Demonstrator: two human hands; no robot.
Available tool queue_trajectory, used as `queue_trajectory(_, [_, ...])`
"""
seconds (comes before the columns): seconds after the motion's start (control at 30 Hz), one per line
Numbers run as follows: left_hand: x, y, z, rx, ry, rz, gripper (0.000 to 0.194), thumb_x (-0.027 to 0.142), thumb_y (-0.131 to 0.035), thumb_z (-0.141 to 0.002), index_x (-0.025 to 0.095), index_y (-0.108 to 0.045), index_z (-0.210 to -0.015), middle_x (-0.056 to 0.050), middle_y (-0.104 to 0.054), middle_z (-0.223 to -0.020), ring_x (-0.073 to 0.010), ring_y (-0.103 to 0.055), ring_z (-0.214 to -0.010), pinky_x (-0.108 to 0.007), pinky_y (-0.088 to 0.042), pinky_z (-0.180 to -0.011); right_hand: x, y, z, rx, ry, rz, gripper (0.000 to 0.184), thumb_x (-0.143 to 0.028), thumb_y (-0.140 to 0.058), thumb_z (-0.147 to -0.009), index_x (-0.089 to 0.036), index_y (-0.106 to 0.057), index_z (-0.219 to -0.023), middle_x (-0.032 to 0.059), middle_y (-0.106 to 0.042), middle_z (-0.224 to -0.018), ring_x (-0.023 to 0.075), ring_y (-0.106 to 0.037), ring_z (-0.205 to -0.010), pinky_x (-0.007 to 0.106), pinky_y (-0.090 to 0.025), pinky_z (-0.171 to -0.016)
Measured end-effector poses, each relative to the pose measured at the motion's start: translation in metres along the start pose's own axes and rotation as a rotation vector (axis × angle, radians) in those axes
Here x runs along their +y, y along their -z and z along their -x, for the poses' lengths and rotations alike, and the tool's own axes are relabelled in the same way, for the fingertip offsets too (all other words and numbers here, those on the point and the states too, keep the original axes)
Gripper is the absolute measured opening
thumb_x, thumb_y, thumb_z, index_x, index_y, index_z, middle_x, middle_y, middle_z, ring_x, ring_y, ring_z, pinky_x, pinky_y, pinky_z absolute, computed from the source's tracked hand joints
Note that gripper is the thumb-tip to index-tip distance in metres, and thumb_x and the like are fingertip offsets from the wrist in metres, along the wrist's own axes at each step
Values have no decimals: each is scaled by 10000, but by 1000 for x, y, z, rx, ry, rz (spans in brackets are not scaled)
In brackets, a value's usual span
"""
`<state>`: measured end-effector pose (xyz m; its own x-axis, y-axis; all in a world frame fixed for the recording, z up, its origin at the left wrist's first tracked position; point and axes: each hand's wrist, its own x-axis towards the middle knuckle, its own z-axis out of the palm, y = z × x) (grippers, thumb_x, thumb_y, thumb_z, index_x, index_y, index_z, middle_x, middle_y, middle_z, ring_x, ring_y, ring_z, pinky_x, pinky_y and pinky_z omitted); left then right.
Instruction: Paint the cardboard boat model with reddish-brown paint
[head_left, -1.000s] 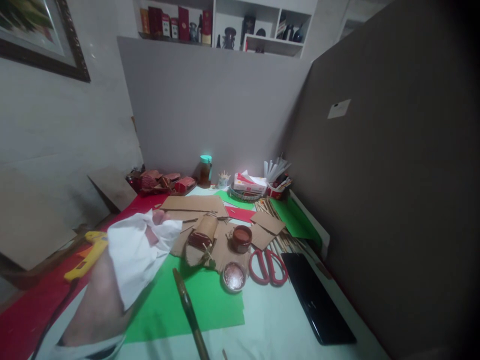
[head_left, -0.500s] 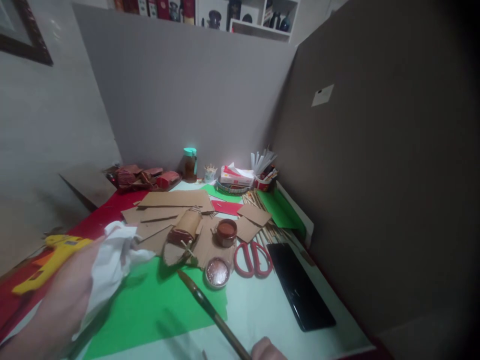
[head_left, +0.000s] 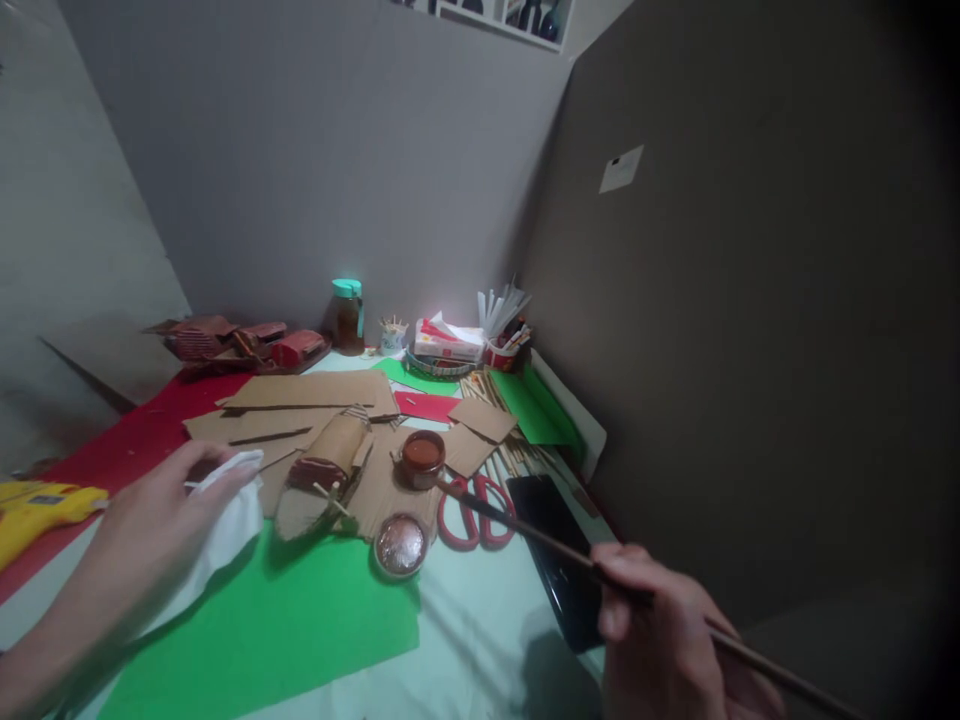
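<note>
My left hand [head_left: 169,510] is closed around a crumpled white tissue [head_left: 229,525], held over the left edge of the green sheet [head_left: 300,620]. In my right hand [head_left: 660,620] is a long thin paintbrush [head_left: 540,538], its tip close to the jar of brown paint [head_left: 424,458]; I cannot tell if it touches. The jar's shiny round lid [head_left: 401,546] lies nearer to me. Between the tissue and the jar sits a small cardboard boat model [head_left: 330,455], partly brown, with little sticks at its front.
Red-handled scissors [head_left: 480,510] and a black phone [head_left: 555,560] lie right of the jar. A yellow glue gun [head_left: 45,510] is at far left. Cardboard pieces [head_left: 300,390], thin sticks, a tissue box [head_left: 450,342] and a turquoise-lidded jug [head_left: 348,320] stand or lie behind. Grey panels [head_left: 720,300] border the table.
My right hand has risen into view from the lower edge, and the brush tip has moved from above the green sheet to the paint jar. The view has shifted right and down.
</note>
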<state>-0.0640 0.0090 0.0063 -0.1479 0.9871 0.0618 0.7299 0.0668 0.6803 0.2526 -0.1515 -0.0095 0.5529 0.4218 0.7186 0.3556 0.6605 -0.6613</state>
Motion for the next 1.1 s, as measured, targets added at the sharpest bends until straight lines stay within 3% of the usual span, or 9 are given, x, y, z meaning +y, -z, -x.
queue_trajectory(0.03, [-1,-1,0,-4,-38,-72,411,560,-516,-909,196,-615,-1073,-108,-635,-1144,-338,-573,-1073,-397,-364,-914,0,-5,-9,109,37,-28,240,-320,-698,-1000,-237,-843,-828,-35,-564,-514,145,-555,-539,340,-491,-678])
queue_trajectory(0.1, [-3,-1,-1,-5,-132,-160,466,534,-455,-895,146,-635,-1078,-175,-627,-1164,-378,-535,-1127,-455,-358,-993,0,-16,-22,133,-3,-61,248,-324,-715,-984,-236,-842,-789,-16,-595,-591,139,-547,-605,304,-456,-658])
queue_trajectory(0.27, [-1,3,1,30,-259,-217,618,474,-421,-878,30,-660,-1235,-242,-606,-1147,-415,-487,-1125,-540,-355,-1058,7,-46,-38,66,-101,-98,282,-345,-670,-1015,-221,-814,-806,7,-650,-697,130,-532,-599,259,-383,-538])
queue_trajectory(0.43, [6,4,3,104,-312,-110,491,493,-502,-859,135,-699,-1131,-188,-692,-1162,-396,-554,-1166,-523,-393,-1073,21,-62,-40,12,-88,-17,282,-357,-655,-1021,-206,-817,-847,7,-676,-765,136,-564,-657,274,-423,-628])
queue_trajectory(0.53, [12,4,1,121,-343,-72,403,557,-560,-862,240,-698,-1069,-117,-729,-1035,-381,-618,-1123,-454,-494,-971,25,-66,-38,-15,-43,-12,229,-301,-681,-994,-209,-831,-847,2,-677,-740,143,-589,-671,279,-435,-651])
queue_trajectory(0.63, [17,4,-1,126,-355,-48,427,598,-588,-848,258,-697,-1081,-104,-715,-933,-374,-659,-1048,-408,-534,-862,27,-66,-38,22,38,-38,186,-247,-697,-966,-211,-837,-849,1,-664,-704,162,-599,-693,290,-435,-652])
queue_trajectory(0.8, [17,-5,-2,33,-334,-43,471,643,-593,-815,267,-705,-1075,-110,-716,-882,-372,-687,-957,-389,-527,-779,33,-62,-42,139,60,-80,231,-246,-675,-992,-214,-813,-810,-4,-713,-738,134,-567,-654,277,-404,-607])
queue_trajectory(0.97, [15,-16,-3,-148,-251,-99,596,704,-490,-805,236,-682,-1120,-147,-742,-1013,-385,-681,-931,-445,-467,-829,34,-56,-39,118,-2,-64,255,-287,-679,-1009,-197,-802,-805,1,-691,-718,126,-545,-620,271,-375,-574])
queue_trajectory(1.1, [8,-24,-14,-204,-238,-112,685,715,-431,-836,210,-640,-1248,-121,-719,-955,-363,-645,-889,-427,-396,-821,33,-55,-36,78,-46,-68,241,-309,-678,-1016,-207,-803,-837,-1,-657,-716,132,-550,-647,269,-398,-600])
